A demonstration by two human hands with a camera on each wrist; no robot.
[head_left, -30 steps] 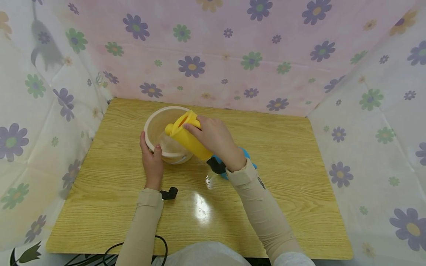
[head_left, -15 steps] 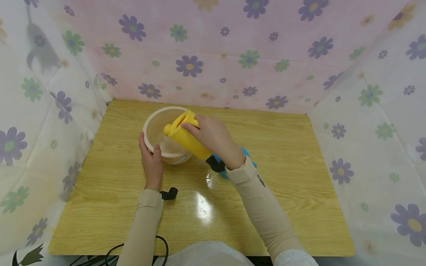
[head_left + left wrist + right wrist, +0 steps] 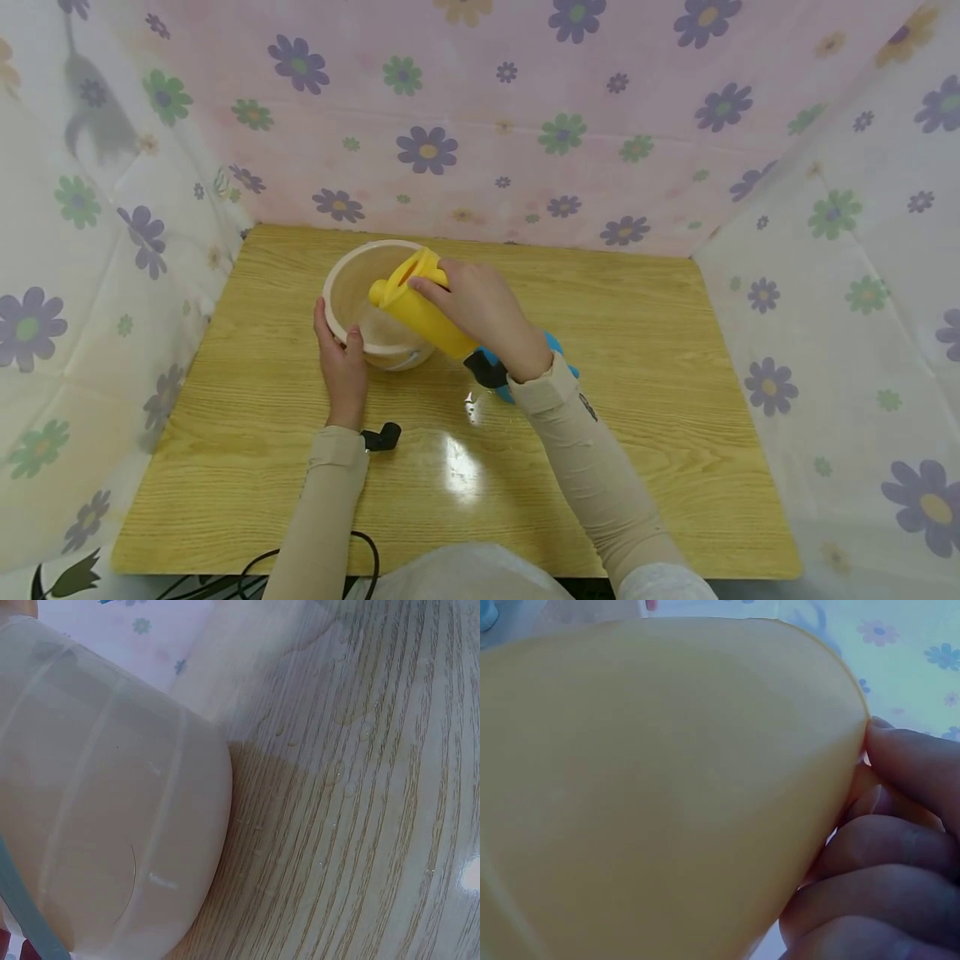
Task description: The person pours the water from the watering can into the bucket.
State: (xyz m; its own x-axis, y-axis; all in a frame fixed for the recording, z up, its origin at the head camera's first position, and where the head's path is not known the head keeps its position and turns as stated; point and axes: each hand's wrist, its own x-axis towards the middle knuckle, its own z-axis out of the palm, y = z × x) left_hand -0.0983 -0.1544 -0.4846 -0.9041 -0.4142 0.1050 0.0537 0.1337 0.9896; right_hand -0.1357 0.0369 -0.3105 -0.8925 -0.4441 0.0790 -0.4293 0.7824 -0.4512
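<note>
A cream bucket stands at the back left of the wooden table. My left hand grips its near-left side, with the thumb over the rim and fingers along the outside. Over the bucket's right side, a yellow watering can tilts with its short rounded spout above the mouth. My right hand holds the can by its handle; in the right wrist view the fingers curl at the edge of the yellow body. The left wrist view shows the bucket's ribbed wall and part of its grey-blue handle.
Under my right wrist lies a blue object, mostly hidden. Water drops wet the table in front of the bucket. Flowered curtains close in the back and both sides. A black cable loops at the front edge.
The head view has shifted very slightly. Both hands, the bucket and the tilted can keep almost the same places.
</note>
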